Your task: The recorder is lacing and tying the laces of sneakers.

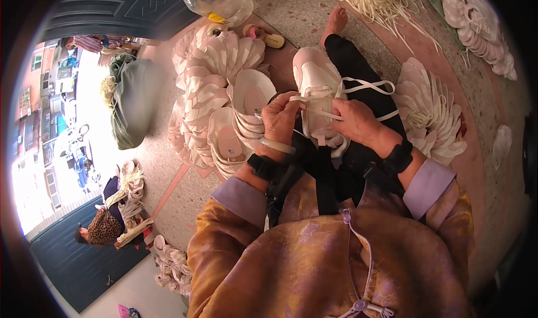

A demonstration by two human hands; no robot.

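Observation:
A pink and white sneaker (314, 71) rests on my lap, its toe pointing away from me. A white shoelace (367, 86) runs across its eyelets and loops out to the right over my dark trouser leg. My left hand (279, 116) pinches the lace at the shoe's left side. At the right eyelets, my right hand (358, 119) has its fingers closed on the lace near the tongue. My hands partly cover the middle of the shoe. Its heel opening faces me.
Stacked sneakers (224, 133) and a fan of pale shoe parts (218, 54) lie to my left. More parts (426, 110) are at right, with a lace bundle (381, 4) beyond. A plastic jug (218, 4) and a sandal (273, 40) sit ahead. Another person (105, 228) sits far left.

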